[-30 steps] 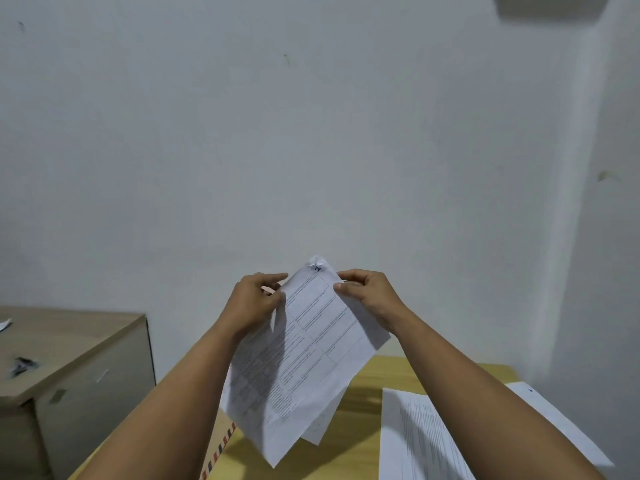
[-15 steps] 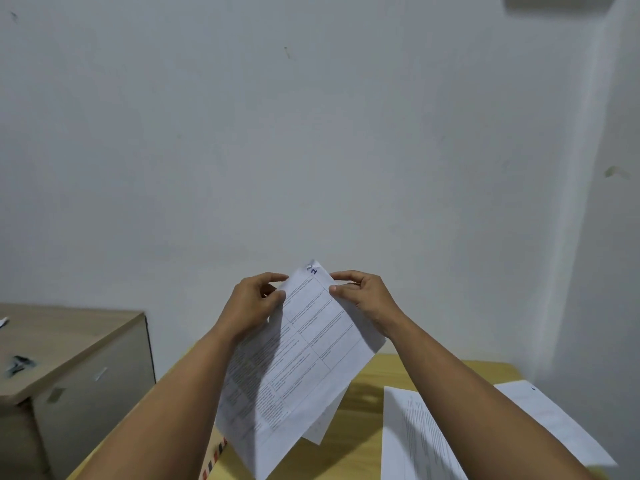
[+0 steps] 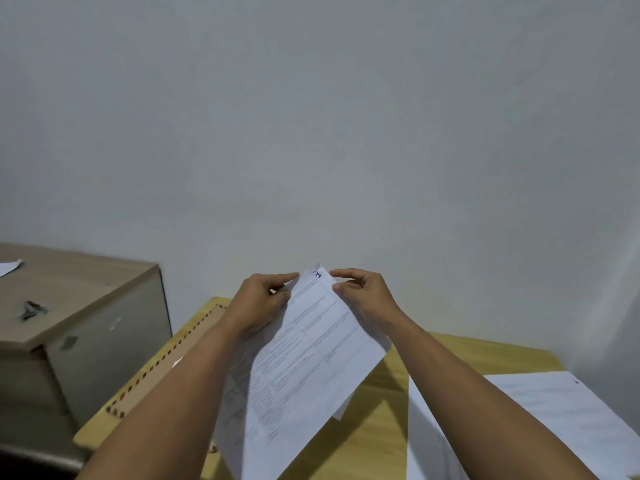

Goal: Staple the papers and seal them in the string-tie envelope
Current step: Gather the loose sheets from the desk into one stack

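Observation:
I hold a small stack of printed white papers (image 3: 301, 362) up in front of me, tilted, with one corner pointing up. My left hand (image 3: 258, 303) pinches the stack just left of that corner and my right hand (image 3: 363, 296) pinches it just right of it. A dark mark sits at the top corner. A brown envelope (image 3: 166, 365) with a red-and-dark striped edge lies on the wooden table (image 3: 381, 420) under my left forearm, mostly hidden. No stapler is in view.
More white sheets (image 3: 554, 417) lie on the table at the right. A grey-brown cabinet (image 3: 86, 306) stands at the left with a small dark object (image 3: 31, 310) and a paper scrap on top. A plain wall is close behind.
The view has tilted down, showing more of the table and the envelope. The crumpled top corner of the papers now lies flat, and the stack has sunk slightly in my hands.

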Demonstrator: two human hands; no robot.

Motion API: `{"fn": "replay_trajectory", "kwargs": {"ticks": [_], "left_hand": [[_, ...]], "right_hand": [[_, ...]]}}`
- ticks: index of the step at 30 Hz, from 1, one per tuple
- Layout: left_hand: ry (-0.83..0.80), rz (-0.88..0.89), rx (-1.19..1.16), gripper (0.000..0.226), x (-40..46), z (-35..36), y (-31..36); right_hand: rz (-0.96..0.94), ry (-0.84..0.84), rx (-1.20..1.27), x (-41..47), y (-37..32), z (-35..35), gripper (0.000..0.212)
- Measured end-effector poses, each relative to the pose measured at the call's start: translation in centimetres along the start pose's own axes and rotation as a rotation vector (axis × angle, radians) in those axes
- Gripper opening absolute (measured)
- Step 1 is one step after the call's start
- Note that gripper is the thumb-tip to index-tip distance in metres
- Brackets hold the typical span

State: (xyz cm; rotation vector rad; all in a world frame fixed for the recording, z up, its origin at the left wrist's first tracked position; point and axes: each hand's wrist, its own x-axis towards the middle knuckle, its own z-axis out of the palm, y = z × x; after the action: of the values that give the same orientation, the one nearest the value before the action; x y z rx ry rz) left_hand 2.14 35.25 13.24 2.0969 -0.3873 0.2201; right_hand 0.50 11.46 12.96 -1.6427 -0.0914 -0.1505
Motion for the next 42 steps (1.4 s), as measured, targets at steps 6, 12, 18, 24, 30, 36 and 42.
{"fn": "replay_trajectory", "kwargs": {"ticks": [6, 12, 18, 24, 30, 36, 42], "left_hand": [[-0.035, -0.116, -0.038, 0.041, 0.9, 2.1, -8.3], [-0.048, -0.208, -0.067, 0.043, 2.7, 3.6, -15.4], [-0.073, -0.226, -0.047, 0.041, 3.2, 4.3, -17.4], [-0.073, -0.252, -0.065, 0.04, 3.0, 4.4, -17.3], [-0.046, -0.231, -0.068, 0.039, 1.6, 3.4, -14.4], [-0.032, -0.191, -0.073, 0.037, -0.7, 3.5, -10.5], [-0.047, -0.133, -0.085, 0.036, -3.3, 4.3, -6.2]], "right_hand": [[0.118, -0.091, -0.327, 5.3, 7.5, 1.2, 0.023], [0.239, -0.146, -0.907, 10.6, 15.0, 1.4, 0.055], [0.387, -0.215, -1.001, 12.9, 18.1, 1.5, 0.108], [0.467, -0.225, -0.945, 13.6, 18.5, -0.2, 0.074], [0.47, -0.132, -0.918, 10.2, 17.8, -3.4, 0.027], [0.577, -0.013, -0.96, 4.0, 14.2, -7.7, 0.038], [0.78, -0.001, -0.866, -3.0, 10.1, -10.3, 0.02]]}}
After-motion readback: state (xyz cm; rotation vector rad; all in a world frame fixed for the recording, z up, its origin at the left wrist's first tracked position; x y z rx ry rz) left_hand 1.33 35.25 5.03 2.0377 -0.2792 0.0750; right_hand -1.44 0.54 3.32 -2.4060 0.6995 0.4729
